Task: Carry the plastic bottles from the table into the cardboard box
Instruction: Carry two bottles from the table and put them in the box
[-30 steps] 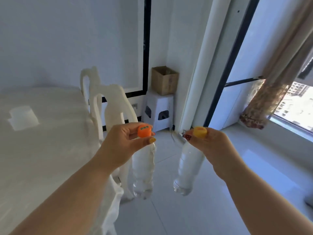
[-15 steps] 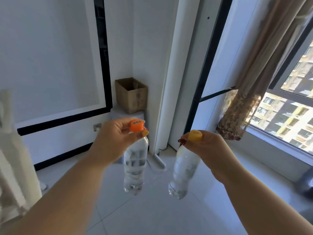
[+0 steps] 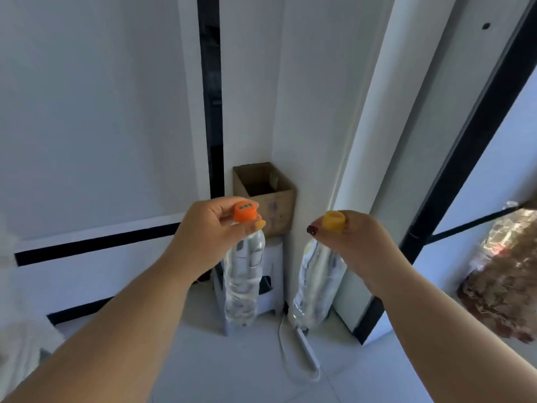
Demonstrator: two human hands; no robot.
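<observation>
— Heading for the room corner, then: cardboard box (image 3: 265, 187) open-topped on a white plastic stool (image 3: 271, 282), tucked between the black-trimmed wall panel (image 3: 110, 158) and the white column (image 3: 369, 146). Nothing visible inside from this angle.

— Carrying what?

— Two clear plastic bottles, hanging upright, well short of the box and lower than its rim. Left hand (image 3: 213, 232) pinched shut on the orange-capped bottle (image 3: 242, 282), fingertips round the orange cap (image 3: 245, 211). Right hand (image 3: 353, 239) closed the same way on the yellow-capped bottle (image 3: 315, 282), thumb and fingers clamped at the yellow cap (image 3: 334, 220).

— Secure enough?

— Probably, but only a cap-pinch; bodies free to swing. Best to walk steadily, no jerks.

— And at the box?

— Raise both bottoms clear above the front edge before moving over the opening. Narrow mouth, likely tight for two side by side, so lower one at a time, base first, then release. Avoid knocking the near wall; light box, small stool, easy to shove off.

— Underfoot?

— White cable (image 3: 286, 356) looping on the floor tiles (image 3: 220, 370) before the stool. Step short of it.
</observation>
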